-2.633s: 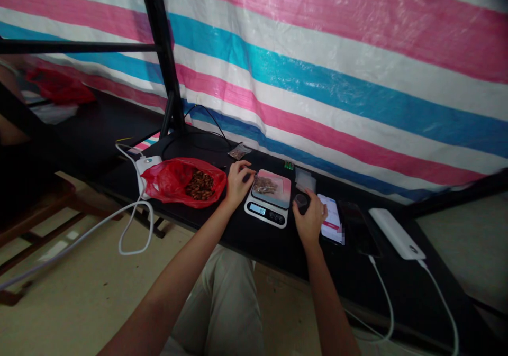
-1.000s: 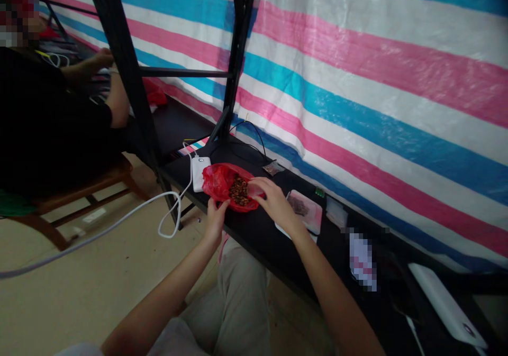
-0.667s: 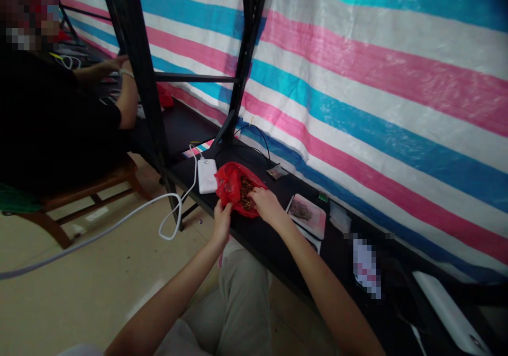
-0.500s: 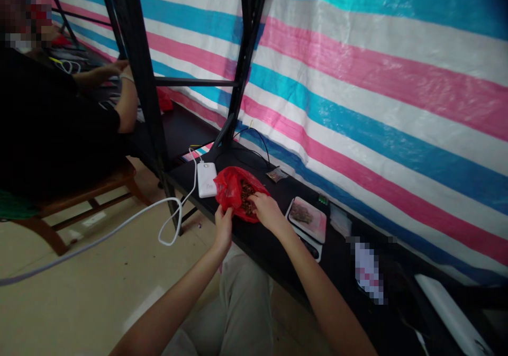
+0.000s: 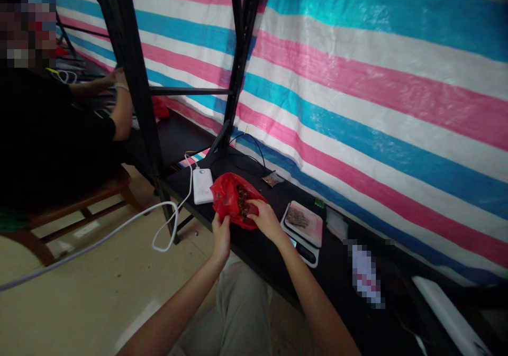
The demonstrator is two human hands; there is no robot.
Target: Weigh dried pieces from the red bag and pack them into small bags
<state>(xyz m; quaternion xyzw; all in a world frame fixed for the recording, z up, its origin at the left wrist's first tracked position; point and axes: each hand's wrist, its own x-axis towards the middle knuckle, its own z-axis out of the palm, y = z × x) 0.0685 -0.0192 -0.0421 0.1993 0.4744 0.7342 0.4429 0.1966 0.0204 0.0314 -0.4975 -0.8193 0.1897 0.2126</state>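
Observation:
A red plastic bag [image 5: 228, 200] with brown bits inside lies on the black table [image 5: 273, 245]. My left hand [image 5: 220, 235] pinches the bag's near edge. My right hand [image 5: 264, 219] reaches into the bag's mouth, fingers curled among the brown bits; what they hold is hidden. Right of the bag stands a small digital scale [image 5: 302, 229] with a pile of brown bits on its pink platform.
A white power bank [image 5: 202, 185] with a looping white cable [image 5: 159, 224] lies left of the bag. A small clear packet [image 5: 272, 179] sits behind it. A phone [image 5: 365, 275] and another white power bank [image 5: 450, 319] lie right. A person sits at left beyond black frame posts [image 5: 135, 86].
My hands left the scale and went to the red bag. The left hand took its edge and the right hand pushed into the brown bits. The view swung left.

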